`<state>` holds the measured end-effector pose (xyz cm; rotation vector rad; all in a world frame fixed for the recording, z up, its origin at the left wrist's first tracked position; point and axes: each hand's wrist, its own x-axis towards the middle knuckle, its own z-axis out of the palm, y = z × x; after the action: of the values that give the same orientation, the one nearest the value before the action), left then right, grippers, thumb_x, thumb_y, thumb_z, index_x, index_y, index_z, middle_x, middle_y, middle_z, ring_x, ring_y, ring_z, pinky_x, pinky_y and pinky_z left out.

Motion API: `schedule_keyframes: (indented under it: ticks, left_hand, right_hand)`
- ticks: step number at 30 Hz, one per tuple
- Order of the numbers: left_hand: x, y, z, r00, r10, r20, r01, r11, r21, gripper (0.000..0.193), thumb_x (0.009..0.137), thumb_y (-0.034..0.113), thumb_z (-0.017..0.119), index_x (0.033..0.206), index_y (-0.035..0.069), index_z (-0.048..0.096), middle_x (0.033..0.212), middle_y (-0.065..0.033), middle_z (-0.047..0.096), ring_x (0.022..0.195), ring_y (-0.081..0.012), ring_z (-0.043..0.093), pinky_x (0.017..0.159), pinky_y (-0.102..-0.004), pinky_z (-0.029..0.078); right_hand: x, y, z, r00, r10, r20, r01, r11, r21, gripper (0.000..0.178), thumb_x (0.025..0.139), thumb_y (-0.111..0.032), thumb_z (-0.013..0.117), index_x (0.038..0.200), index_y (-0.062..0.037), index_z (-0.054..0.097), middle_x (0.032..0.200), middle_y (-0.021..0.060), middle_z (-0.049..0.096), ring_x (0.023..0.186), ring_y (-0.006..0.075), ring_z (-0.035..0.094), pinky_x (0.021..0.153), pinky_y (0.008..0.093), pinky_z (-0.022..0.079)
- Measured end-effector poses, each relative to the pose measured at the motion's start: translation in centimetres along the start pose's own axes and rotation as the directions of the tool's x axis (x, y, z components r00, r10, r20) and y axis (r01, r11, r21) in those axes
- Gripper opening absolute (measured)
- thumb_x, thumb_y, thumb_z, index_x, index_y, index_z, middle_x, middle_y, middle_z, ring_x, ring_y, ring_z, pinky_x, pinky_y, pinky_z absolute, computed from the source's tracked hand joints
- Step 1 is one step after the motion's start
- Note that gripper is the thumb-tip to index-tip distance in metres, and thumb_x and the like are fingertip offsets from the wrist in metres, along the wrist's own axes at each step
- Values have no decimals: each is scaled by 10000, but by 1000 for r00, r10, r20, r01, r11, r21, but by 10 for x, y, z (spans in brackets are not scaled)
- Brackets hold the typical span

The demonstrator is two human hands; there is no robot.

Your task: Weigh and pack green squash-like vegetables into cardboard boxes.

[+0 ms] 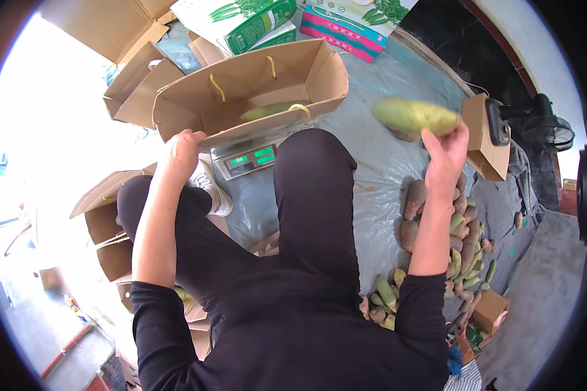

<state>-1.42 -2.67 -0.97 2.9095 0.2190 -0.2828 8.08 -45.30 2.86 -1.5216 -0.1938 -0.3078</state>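
My right hand is raised at the right with a pale-green radish in its fingers, blurred by motion. At the left, my left hand grips the near rim of an open cardboard carton with yellow rope handles. One long green radish lies inside that carton. Under its near side is a digital scale with lit green displays, partly hidden by the carton and my knee.
Several brown roots and green radishes are heaped on plastic sheeting at the right. A fan stands beside a small carton. Printed boxes sit at the back. More open cartons are on the left. Another person shows at lower right.
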Motion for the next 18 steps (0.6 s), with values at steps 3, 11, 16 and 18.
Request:
schedule_keyframes:
  ticks: [3,11,16,18]
  left_hand:
    - [0,-4,0,1000,4,-14,-4,1000,-18,187,794,43,590,964,98,647,898,-140,596,906,-336,596,793,-414,481]
    - [4,-5,0,998,33,-46,-34,999,-40,212,772,41,618,978,83,640,894,-150,606,911,-342,595,795,-416,478]
    - [13,-4,0,1000,26,-15,-27,997,-67,315,744,0,605,1058,26,619,1005,-198,616,968,-374,581,843,-407,464]
    - [14,-19,7,995,58,-84,-68,990,-125,325,757,15,604,1082,19,610,1042,-202,614,986,-375,580,862,-398,460]
  right_hand:
    - [27,-11,58,988,-51,147,54,998,-19,500,715,8,716,1144,-10,459,1090,83,548,1025,187,540,940,321,411]
    - [46,30,161,840,-196,506,424,820,-385,424,649,-127,756,1011,-68,542,901,98,633,897,284,610,813,360,460]
    - [41,60,162,739,-317,595,658,530,-535,400,705,-212,721,1071,-114,591,929,93,631,934,302,585,807,385,449]
    - [35,57,140,768,-268,581,601,613,-512,368,721,-210,709,1062,-119,606,936,91,632,940,294,584,806,383,452]
